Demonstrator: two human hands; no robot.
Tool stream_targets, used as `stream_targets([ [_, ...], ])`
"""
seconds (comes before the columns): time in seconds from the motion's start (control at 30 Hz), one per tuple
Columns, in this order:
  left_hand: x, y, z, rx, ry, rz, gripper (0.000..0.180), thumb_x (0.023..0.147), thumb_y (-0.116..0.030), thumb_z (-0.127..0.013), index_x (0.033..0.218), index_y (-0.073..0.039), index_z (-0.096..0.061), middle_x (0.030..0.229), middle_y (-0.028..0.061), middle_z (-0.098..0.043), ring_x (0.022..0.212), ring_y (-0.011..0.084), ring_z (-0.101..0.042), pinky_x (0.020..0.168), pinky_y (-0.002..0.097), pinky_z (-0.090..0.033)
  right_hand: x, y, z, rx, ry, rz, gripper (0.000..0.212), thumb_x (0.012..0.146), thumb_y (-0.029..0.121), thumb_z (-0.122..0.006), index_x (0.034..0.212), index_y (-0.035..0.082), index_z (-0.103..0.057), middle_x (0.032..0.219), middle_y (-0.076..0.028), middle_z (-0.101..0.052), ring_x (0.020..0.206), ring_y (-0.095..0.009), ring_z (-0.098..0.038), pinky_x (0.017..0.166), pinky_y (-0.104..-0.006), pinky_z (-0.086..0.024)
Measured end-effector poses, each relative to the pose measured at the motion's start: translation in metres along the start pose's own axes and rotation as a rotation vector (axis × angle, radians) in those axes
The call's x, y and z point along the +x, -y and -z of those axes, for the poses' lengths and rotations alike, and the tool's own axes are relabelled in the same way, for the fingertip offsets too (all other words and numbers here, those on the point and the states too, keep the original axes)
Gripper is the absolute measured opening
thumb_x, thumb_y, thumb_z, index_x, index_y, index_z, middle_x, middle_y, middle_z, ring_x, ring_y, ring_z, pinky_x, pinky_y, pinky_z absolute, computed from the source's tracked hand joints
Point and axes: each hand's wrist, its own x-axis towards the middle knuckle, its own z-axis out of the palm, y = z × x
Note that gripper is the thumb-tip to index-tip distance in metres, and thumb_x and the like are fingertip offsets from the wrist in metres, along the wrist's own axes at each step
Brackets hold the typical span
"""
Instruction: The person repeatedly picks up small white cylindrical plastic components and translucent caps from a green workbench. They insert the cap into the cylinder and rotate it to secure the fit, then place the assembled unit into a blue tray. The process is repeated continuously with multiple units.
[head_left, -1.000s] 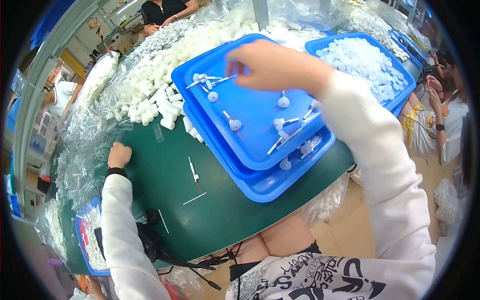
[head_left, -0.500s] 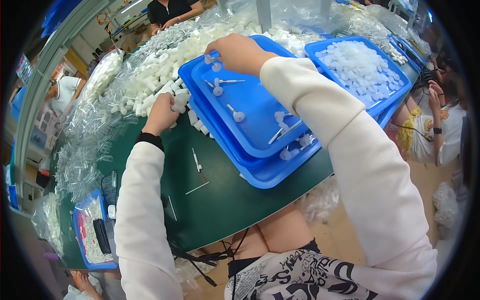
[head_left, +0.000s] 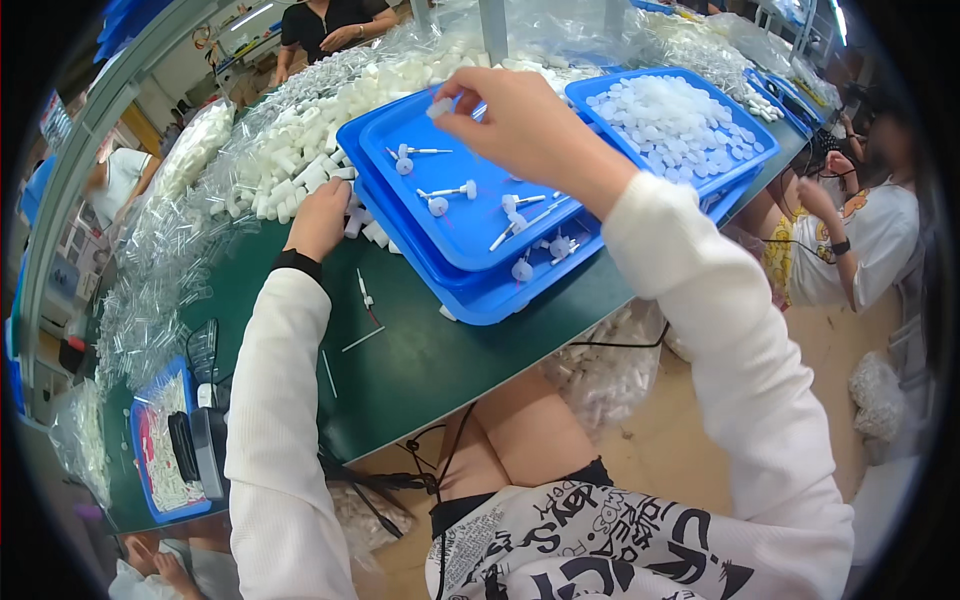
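My right hand (head_left: 515, 125) is above the far side of the upper blue tray (head_left: 480, 245), thumb and fingers pinched on a small whitish disc (head_left: 440, 107). Several thin white sticks with discs (head_left: 438, 204) lie in that tray, below the hand. At the tray's left, my left hand (head_left: 320, 217) rests with curled fingers at the edge of a heap of white cylinders (head_left: 290, 195). Its fingertips are partly hidden among the cylinders, and what they grip cannot be made out.
A second blue tray (head_left: 757, 148) full of translucent discs (head_left: 665, 120) stands on the right. Clear plastic tubes (head_left: 150, 320) are heaped at the left. Loose thin sticks (head_left: 363, 338) lie on the green table (head_left: 400, 390). A small blue box (head_left: 140, 450) sits at the near left.
The view has shifted, so the trays appear further left and higher. My right hand has turned, fingers now pinching one disc. Another stick with a disc lies mid-tray. The left hand stays by the cylinders.
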Motion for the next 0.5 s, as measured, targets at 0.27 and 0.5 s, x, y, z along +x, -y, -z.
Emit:
stream_targets([
  [0.27,-0.009,0.002,0.032,-0.138,-0.221,0.397,0.022,0.069,-0.001,-0.058,0.088,0.0,-0.047,0.092,0.0185,-0.056,0.082,0.0328,-0.058,0.068,0.038,-0.047,-0.065,0.026,0.015,0.689,-0.191,-0.254,0.027,0.08,0.01,-0.063,0.102,-0.001,-0.056,0.081,-0.012,-0.064,0.067,-0.013,-0.062,0.058,-0.0251,-0.051],
  [0.5,-0.053,-0.163,0.184,-1.225,-0.154,0.431,0.024,0.078,0.0,-0.062,0.084,-0.005,-0.039,0.101,0.014,-0.057,0.084,0.0182,-0.062,0.07,0.0279,-0.051,-0.105,0.067,0.006,1.009,-0.395,-0.279,0.025,0.085,0.003,-0.059,0.107,-0.005,-0.052,0.085,-0.013,-0.064,0.071,-0.016,-0.064,0.062,-0.0244,-0.054],
])
